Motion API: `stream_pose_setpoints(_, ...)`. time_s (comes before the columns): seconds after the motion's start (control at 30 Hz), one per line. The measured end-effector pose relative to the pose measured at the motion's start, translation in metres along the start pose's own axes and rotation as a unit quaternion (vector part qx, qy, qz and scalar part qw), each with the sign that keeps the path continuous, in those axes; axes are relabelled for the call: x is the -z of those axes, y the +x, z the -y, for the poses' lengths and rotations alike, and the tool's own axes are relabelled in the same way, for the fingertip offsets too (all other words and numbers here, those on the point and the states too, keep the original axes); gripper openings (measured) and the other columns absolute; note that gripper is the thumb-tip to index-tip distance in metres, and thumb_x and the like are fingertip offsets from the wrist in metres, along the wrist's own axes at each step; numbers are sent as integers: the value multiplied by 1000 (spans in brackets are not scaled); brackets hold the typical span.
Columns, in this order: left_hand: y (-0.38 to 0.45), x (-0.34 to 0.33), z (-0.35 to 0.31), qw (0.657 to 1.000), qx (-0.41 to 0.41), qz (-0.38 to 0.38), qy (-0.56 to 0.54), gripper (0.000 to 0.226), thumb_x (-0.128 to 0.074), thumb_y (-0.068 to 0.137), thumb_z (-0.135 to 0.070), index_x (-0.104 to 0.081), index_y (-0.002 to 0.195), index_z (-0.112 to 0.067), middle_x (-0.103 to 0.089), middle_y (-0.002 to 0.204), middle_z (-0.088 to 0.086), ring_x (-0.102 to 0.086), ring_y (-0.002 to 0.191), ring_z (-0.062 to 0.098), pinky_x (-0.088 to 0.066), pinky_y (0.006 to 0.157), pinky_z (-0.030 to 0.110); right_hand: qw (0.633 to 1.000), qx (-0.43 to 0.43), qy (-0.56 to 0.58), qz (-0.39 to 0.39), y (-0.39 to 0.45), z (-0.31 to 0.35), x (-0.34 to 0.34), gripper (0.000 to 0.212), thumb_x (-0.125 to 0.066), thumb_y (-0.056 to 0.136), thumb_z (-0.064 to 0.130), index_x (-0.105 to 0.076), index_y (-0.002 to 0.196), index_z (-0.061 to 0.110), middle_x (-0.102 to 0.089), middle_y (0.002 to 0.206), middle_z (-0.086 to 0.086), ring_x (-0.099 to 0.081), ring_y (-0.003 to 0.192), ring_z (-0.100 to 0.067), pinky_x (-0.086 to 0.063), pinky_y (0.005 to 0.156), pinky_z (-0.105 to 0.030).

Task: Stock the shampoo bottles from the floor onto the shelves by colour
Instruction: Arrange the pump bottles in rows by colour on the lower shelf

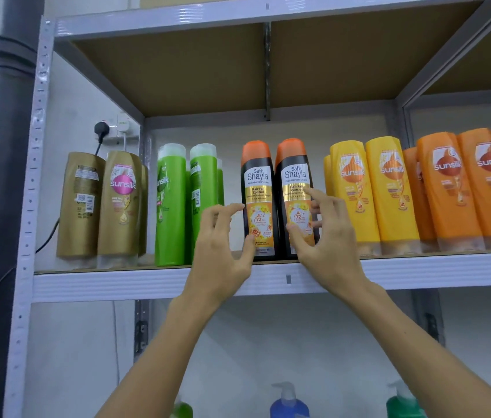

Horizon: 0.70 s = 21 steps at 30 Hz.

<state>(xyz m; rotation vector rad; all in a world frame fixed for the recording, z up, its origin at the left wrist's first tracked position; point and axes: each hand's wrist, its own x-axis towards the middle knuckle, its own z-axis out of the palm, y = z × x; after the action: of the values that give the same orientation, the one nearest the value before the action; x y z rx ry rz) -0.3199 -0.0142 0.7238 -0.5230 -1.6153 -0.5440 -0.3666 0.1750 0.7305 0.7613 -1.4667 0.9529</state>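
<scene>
I see both arms raised to the shelf (159,283). The left hand (223,245) hovers with fingers loosely spread, fingertips touching the left black bottle (258,188); it holds nothing. The right hand (325,233) is likewise spread, thumb and fingers against the right black bottle (294,182), not closed around it. Both black bottles stand upright on the shelf, long axis vertical, orange caps up, labels facing me, between the green bottles (171,206) and yellow bottles (368,194)

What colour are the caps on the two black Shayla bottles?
Orange caps, clearest in the head view.
</scene>
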Motion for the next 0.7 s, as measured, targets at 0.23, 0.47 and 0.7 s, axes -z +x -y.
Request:
stream_pose_setpoints(0.23, 2, 59, 12, 996, 30, -67, 47, 41, -68, 88, -15, -57, 128, -12, -53, 118, 5, -54, 108, 15, -48, 98, 31, 996, 28, 82, 9, 5, 56, -47, 61, -73, 90, 19, -45, 144, 18, -50, 122, -2, -52, 105, -13, -49, 87, -22)
stream_pose_setpoints(0.47, -4, 96, 46, 987, 154, -44, 20, 44, -65, 96, -24, -48, 137, -26, -55, 130, 3, -53, 119, 17, -49, 104, 45, 989, 7, 143, 23, 6, 93, -104, 67, -70, 91, 21, -38, 149, 17, -45, 131, -1, -48, 117, -8, -48, 98, -24)
stream_pose_setpoints(0.7, 6, 83, 74, 986, 162, -6, 26, 53, -59, 99, -30, -39, 148, -31, -53, 140, -2, -47, 126, 7, -40, 113, 39, 996, 1, 86, -17, 1, 95, -142, 71, -67, 89, 15, -33, 152, 8, -36, 144, -12, -38, 135, -20, -35, 114, -26)
